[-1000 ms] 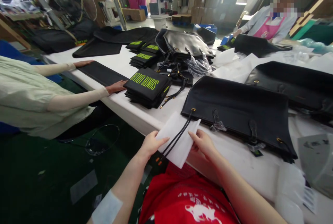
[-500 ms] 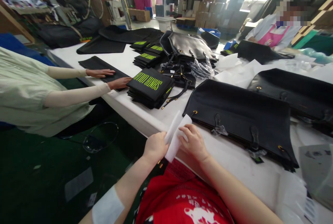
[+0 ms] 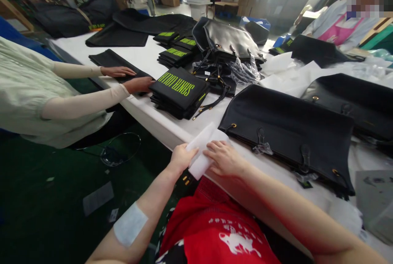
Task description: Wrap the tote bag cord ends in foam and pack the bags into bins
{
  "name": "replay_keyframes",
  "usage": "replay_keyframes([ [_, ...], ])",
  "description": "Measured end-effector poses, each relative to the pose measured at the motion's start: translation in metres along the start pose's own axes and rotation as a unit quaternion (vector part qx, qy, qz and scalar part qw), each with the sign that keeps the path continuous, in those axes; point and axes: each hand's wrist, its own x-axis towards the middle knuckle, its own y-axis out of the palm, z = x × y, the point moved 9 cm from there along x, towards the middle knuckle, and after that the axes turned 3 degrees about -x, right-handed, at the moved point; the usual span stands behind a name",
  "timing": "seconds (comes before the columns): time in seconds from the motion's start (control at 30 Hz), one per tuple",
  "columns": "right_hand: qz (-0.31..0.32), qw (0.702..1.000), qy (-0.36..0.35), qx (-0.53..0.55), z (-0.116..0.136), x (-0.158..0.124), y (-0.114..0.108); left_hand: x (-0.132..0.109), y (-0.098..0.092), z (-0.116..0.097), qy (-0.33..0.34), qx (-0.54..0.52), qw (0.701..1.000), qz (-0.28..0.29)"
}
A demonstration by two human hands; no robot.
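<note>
A white foam sheet (image 3: 201, 139), partly rolled, is between my two hands at the table's near edge. My left hand (image 3: 181, 158) pinches its left side, thumb on top. My right hand (image 3: 225, 158) grips the rolled right part, fingers laid over it and thumb hidden. Small gold-coloured cord tips (image 3: 186, 180) hang just below the roll; whatever lies inside the foam is hidden. To the right of my hands lies a black bag (image 3: 285, 129) with gold eyelets and plastic-wrapped straps.
Folded black pouches with green lettering (image 3: 181, 92) are stacked ahead on the white table (image 3: 144, 112). A co-worker's hands (image 3: 138, 84) rest on a folded black piece at left. More black bags (image 3: 356, 100) lie at right; another person (image 3: 334, 26) stands behind.
My right hand has flattened its fingers over the foam roll. The foam's raised flap has tipped over to the left, and both hands have shifted slightly. The view has tilted down.
</note>
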Motion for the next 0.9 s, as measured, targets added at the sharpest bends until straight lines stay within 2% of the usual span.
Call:
replay_keyframes([
  [0.13, 0.038, 0.999, -0.014, -0.028, 0.0, 0.009, 0.009, 0.009, 0.002, 0.009, -0.007, -0.02, 1.0, -0.02],
  [0.23, 0.056, 0.998, -0.009, -0.011, -0.007, 0.01, 0.014, 0.02, 0.0, 0.012, -0.012, -0.017, 1.0, -0.02],
  [0.3, 0.062, 0.998, -0.006, 0.023, -0.015, 0.009, 0.015, 0.023, -0.006, 0.005, -0.011, -0.001, 1.0, -0.003],
  [0.33, 0.063, 0.997, -0.007, 0.043, -0.018, 0.009, 0.015, 0.02, -0.014, -0.005, 0.008, 0.031, 0.999, -0.008],
  [0.4, 0.064, 0.995, -0.01, 0.075, -0.025, 0.01, 0.015, 0.005, -0.033, -0.04, 0.104, 0.147, 0.981, -0.066],
  [0.43, 0.064, 0.994, -0.011, 0.085, -0.028, 0.01, 0.015, -0.011, -0.042, -0.063, 0.178, 0.221, 0.951, -0.12],
  [0.47, 0.064, 0.994, -0.009, 0.091, -0.03, 0.012, 0.016, -0.03, -0.043, -0.081, 0.248, 0.277, 0.916, -0.152],
  [0.5, 0.065, 0.993, -0.007, 0.094, -0.032, 0.013, 0.016, -0.048, -0.034, -0.091, 0.306, 0.314, 0.887, -0.146],
  [0.53, 0.065, 0.993, -0.004, 0.095, -0.033, 0.014, 0.017, -0.063, -0.02, -0.093, 0.348, 0.34, 0.866, -0.11],
  [0.6, 0.063, 0.993, -0.001, 0.098, -0.034, 0.015, 0.017, -0.085, 0.014, -0.075, 0.383, 0.388, 0.838, -0.032],
  [0.63, 0.063, 0.993, -0.002, 0.099, -0.034, 0.015, 0.018, -0.09, 0.028, -0.061, 0.383, 0.407, 0.829, -0.014],
  [0.7, 0.066, 0.992, -0.003, 0.104, -0.034, 0.015, 0.018, -0.095, 0.046, -0.035, 0.382, 0.429, 0.818, -0.024],
  [0.8, 0.075, 0.991, -0.004, 0.108, -0.036, 0.015, 0.017, -0.094, 0.057, -0.012, 0.383, 0.446, 0.807, -0.052],
  [0.9, 0.066, 0.994, 0.001, 0.092, -0.042, 0.015, 0.013, -0.088, 0.056, -0.007, 0.343, 0.448, 0.825, -0.043],
])
